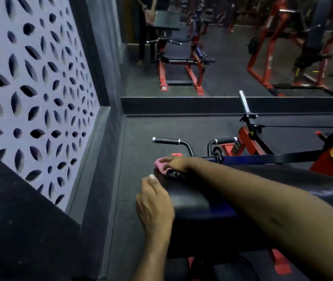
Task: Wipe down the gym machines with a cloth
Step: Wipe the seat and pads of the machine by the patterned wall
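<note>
Seemingly mid-wipe, a person leans over a long black padded gym bench [192,197] that fills the lower right of the frame and ends near the centre. The right forearm crosses the frame from the lower right, lying over the padding. At its end the right hand [174,161] lies fairly flat on a crumpled pink cloth [160,165], fingers spread over it and pressing it onto the bench's far left corner rather than gripping it. A striped part of the cloth shows just under the palm.

The left hand [154,201] comes up from the bottom centre and rests against the bench's near left edge, thumb raised. It holds nothing that can be seen, though its fingertips are partly hidden.

The relation that matters: the cloth sits at the very end of the bench, and the padding's long axis runs back from it toward the lower right, beneath the right forearm. So the likely next stroke is a pull along that line, and the right hand is the one on the cloth.

Just above the cloth are two black-grip metal handles [166,141], with a red steel frame [244,142] to their right. A pale wall panel with leaf-shaped cut-outs [29,78] fills the upper left – and a wall mirror [222,57] across the top shows more red machines
</note>
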